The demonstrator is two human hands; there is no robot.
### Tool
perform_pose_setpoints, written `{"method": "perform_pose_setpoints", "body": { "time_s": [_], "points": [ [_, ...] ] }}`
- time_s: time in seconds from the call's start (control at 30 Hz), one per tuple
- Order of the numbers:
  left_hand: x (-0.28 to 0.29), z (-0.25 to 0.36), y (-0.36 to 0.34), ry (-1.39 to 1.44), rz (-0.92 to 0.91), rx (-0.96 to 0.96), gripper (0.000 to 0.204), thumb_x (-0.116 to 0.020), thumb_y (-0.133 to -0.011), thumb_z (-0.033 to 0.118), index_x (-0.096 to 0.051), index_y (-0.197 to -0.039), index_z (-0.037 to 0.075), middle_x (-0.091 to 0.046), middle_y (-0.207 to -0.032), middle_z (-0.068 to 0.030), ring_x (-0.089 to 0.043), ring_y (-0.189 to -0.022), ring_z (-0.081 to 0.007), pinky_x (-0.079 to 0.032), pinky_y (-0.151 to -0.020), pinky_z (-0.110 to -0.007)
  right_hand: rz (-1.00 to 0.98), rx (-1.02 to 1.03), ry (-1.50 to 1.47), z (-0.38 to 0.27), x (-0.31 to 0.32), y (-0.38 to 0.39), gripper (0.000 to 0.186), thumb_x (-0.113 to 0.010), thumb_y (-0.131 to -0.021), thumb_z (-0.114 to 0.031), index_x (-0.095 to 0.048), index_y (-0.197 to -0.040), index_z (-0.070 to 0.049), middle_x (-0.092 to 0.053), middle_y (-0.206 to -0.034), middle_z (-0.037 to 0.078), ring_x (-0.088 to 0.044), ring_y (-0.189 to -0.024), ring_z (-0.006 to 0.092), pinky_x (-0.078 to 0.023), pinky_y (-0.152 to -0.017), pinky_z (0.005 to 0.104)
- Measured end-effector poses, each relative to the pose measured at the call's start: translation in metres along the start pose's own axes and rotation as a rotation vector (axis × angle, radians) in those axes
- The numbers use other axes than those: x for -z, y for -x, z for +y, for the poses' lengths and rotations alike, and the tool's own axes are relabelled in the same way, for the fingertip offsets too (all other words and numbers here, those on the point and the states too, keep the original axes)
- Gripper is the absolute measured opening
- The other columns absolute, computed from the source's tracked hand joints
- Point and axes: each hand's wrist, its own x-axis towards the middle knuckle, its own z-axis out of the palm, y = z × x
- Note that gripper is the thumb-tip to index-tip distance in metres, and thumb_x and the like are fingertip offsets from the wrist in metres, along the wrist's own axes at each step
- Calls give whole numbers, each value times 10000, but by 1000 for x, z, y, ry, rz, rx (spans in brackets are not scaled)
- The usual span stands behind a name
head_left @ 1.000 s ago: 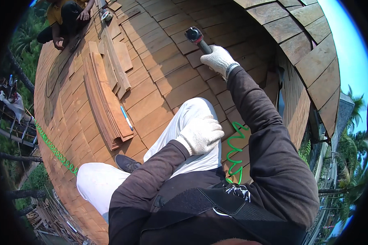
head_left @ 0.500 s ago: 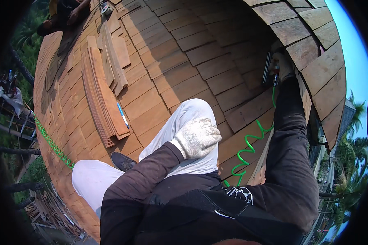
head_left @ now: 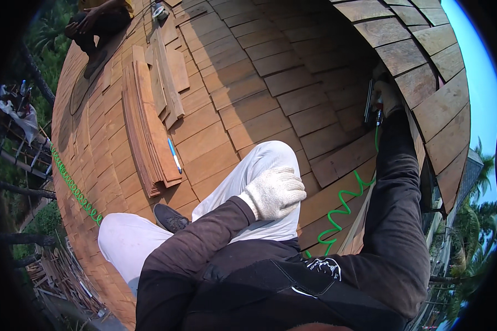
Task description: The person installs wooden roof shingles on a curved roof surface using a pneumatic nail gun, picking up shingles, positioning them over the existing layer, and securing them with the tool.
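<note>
My left hand (head_left: 273,194), in a white knit glove, rests over my raised knee (head_left: 276,157). It holds nothing, and its fingers drape over the light trouser cloth. At the right my right arm reaches out into shade under a shingled overhang. There my right hand (head_left: 389,98), gloved too, is closed round the handle of a nail gun (head_left: 368,105), which is dark and partly hidden. A green coiled air hose (head_left: 336,212) runs from its red-and-metal fitting back toward my body. Wooden shingles (head_left: 292,99) cover the roof surface below the tool.
A stack of long shingles (head_left: 141,127) lies left of my knee, beside a blue-and-white pen (head_left: 174,154). Loose boards (head_left: 165,83) lie beyond. The shingled overhang (head_left: 408,60) curves above my right arm. Another person (head_left: 96,25) crouches at far left. More green hose (head_left: 74,187) hangs over the roof's left edge.
The whole view has shifted slightly, so the roof and stack appear further right. More of the crouching person shows. My left hand stays on the knee; my right keeps hold of the nail gun.
</note>
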Motion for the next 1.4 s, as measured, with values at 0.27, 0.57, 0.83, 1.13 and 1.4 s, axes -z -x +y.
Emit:
{"method": "perform_pose_setpoints", "body": {
  "time_s": [0.27,0.57,0.83,1.13,1.4],
  "points": [
    [-1,-3,0,12,22,24,211,-741,-834,183,-774,-1023,95,-757,-1073,-82,-708,-1062,-316,-533,-1038,-473,-34,0,-109,-12,-13,-40,174,-678,-848,-230,-604,-870,-74,-603,-711,64,-609,-524,204,-512,-474,341],
    [-2,-6,1,2,45,29,196,-742,-838,181,-775,-1013,99,-761,-1080,-79,-707,-1078,-314,-526,-1056,-471,-16,-17,384,-31,-79,-25,277,-698,-847,-250,-682,-1031,-44,-693,-786,92,-689,-642,208,-551,-600,390],
    [-4,-3,-2,21,20,0,226,-752,-823,194,-774,-1026,98,-756,-1094,-83,-702,-1113,-313,-534,-1038,-466,-569,816,1170,-9,-264,119,674,-711,-879,-225,-527,-1526,-200,-782,-925,180,-782,-856,348,-584,-813,499],
    [-3,-7,-2,-4,-7,23,305,-770,-809,191,-798,-1106,125,-775,-1153,-66,-712,-1174,-288,-500,-1129,-489,-1021,1021,1018,7,-323,107,705,-840,-849,-452,-631,-1481,-221,-744,-1145,169,-746,-1066,354,-568,-914,491],
    [2,-9,7,-25,-36,65,301,-770,-822,211,-804,-1114,144,-771,-1177,-59,-717,-1170,-280,-500,-1133,-504,-229,628,399,8,-227,106,536,-768,-941,-351,-695,-1368,-37,-737,-1237,188,-716,-1143,343,-561,-997,399]
  ]
}}
